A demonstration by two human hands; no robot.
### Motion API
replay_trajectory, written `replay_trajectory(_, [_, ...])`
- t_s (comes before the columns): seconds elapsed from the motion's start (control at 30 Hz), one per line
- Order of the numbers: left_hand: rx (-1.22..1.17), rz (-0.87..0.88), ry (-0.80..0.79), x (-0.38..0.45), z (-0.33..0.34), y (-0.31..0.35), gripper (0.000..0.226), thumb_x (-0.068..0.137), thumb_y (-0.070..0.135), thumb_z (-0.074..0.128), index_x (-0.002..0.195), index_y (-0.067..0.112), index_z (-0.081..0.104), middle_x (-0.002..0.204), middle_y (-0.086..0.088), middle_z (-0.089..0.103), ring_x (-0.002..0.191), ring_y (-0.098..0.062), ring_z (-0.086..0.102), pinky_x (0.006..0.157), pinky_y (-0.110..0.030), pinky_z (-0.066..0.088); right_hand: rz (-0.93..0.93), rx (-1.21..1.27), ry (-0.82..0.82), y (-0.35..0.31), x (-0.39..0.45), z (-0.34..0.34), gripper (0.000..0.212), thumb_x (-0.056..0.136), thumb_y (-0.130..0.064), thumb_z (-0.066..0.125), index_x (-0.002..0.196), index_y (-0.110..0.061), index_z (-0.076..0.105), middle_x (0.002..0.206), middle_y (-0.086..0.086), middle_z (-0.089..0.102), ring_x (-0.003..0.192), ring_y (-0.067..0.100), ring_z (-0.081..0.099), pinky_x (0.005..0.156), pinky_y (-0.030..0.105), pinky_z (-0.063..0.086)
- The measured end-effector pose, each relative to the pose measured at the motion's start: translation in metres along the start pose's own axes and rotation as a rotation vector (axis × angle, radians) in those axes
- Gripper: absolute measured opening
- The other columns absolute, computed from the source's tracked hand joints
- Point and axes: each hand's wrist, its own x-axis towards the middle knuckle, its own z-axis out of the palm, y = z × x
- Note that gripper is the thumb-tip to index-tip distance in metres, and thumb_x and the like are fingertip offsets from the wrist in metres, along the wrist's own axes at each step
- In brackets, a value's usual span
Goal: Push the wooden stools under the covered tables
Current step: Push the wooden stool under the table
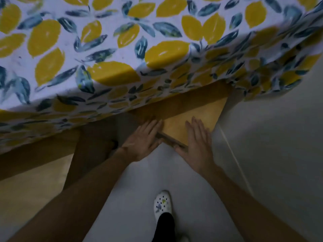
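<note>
Directly below the camera, both hands press on a wooden stool (192, 117) half tucked beneath the near edge of the table (104, 49). Left hand (141, 142): flat, fingers (150, 126) together and extended, lying along the stool's left side, thumb at the near rail. Right hand (197, 144): palm down on the seat top, fingers slightly spread, thumb hooked over the near edge. Neither hand is closed around anything. Lemon-print tablecloth (201, 75) hangs over the stool's far part. Second wooden piece (35, 168), blurred, sits under the table's left portion. Pale floor (271, 145); one white clog (162, 204) below.
</note>
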Motion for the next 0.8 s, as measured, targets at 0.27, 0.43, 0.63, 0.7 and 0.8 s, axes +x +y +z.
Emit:
replay_trajectory(0.27, [0.123, -0.074, 0.172, 0.026, 0.038, -0.021, 0.066, 0.093, 0.057, 0.007, 0.151, 0.026, 0.006, 0.162, 0.0, 0.0, 0.148, -0.02, -0.011, 0.12, -0.045, -0.004, -0.116, -0.298, 0.063, 0.032, 0.024, 0.06, 0.086, 0.087, -0.067, 0.033, 0.154, -0.015, 0.016, 0.163, 0.009, 0.014, 0.15, 0.027, 0.011, 0.12, 0.051, 0.009])
replay_trajectory(0.43, [0.08, -0.151, 0.282, 0.027, 0.052, -0.005, 0.062, 0.096, 0.054, 0.021, 0.15, 0.024, 0.02, 0.159, -0.003, 0.018, 0.148, -0.023, 0.004, 0.12, -0.046, 0.004, -0.232, -0.416, 0.116, 0.055, 0.023, 0.06, 0.083, 0.09, -0.066, 0.033, 0.154, -0.016, 0.018, 0.161, 0.009, 0.021, 0.148, 0.025, 0.02, 0.118, 0.047, 0.02])
replay_trajectory(0.63, [0.021, -0.227, 0.362, 0.005, 0.082, 0.047, 0.063, 0.096, 0.053, 0.026, 0.152, 0.024, 0.016, 0.161, -0.001, 0.013, 0.149, -0.02, 0.002, 0.12, -0.048, 0.006, -0.406, -0.435, 0.101, 0.097, 0.008, 0.043, 0.081, 0.089, -0.065, 0.036, 0.153, -0.015, 0.024, 0.16, 0.009, 0.025, 0.147, 0.025, 0.023, 0.117, 0.048, 0.025])
replay_trajectory(0.7, [0.023, -0.291, 0.378, -0.002, 0.097, 0.075, 0.065, 0.095, 0.055, 0.027, 0.151, 0.023, 0.017, 0.161, -0.001, 0.013, 0.149, -0.02, 0.003, 0.119, -0.048, 0.008, -0.477, -0.463, 0.074, 0.116, 0.003, 0.034, 0.081, 0.089, -0.064, 0.036, 0.153, -0.016, 0.024, 0.159, 0.009, 0.025, 0.147, 0.025, 0.024, 0.116, 0.048, 0.026])
replay_trajectory(0.8, [0.038, -0.395, 0.391, -0.01, 0.123, 0.12, 0.071, 0.091, 0.06, 0.031, 0.15, 0.021, 0.022, 0.159, -0.003, 0.017, 0.148, -0.022, 0.011, 0.117, -0.046, 0.012, -0.616, -0.499, 0.021, 0.15, -0.004, 0.019, 0.082, 0.089, -0.065, 0.04, 0.153, -0.017, 0.023, 0.16, 0.008, 0.024, 0.147, 0.024, 0.024, 0.115, 0.049, 0.03])
